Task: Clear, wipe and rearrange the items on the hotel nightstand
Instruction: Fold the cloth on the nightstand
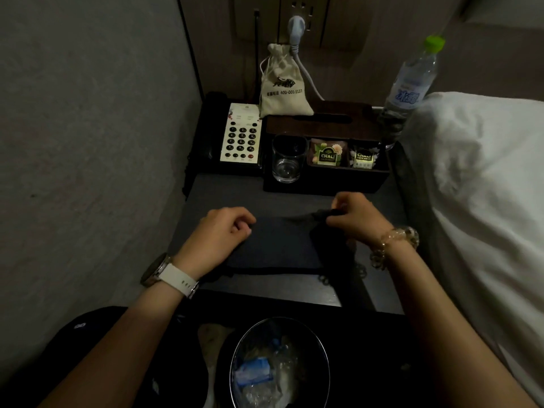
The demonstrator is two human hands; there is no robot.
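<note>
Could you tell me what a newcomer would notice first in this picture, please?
Two hands, the left hand and right hand, hold a dark cloth flat on the nightstand. Behind stand a white-keypad telephone, a drawstring bag and a green-capped water bottle by the bed.

The left hand (226, 231) covers the left edge of the dark cloth (276, 245); the right hand (359, 219) hides its far right corner. The cloth's outline merges with the dark nightstand (223, 189). The bin (279, 363) is cut off by the bottom edge; its contents are blurred, possibly wrappers. The bed (485, 187) hides the bottle (412, 81) base. Print on the sachets (328, 156) is unreadable apart from the brand.
</note>
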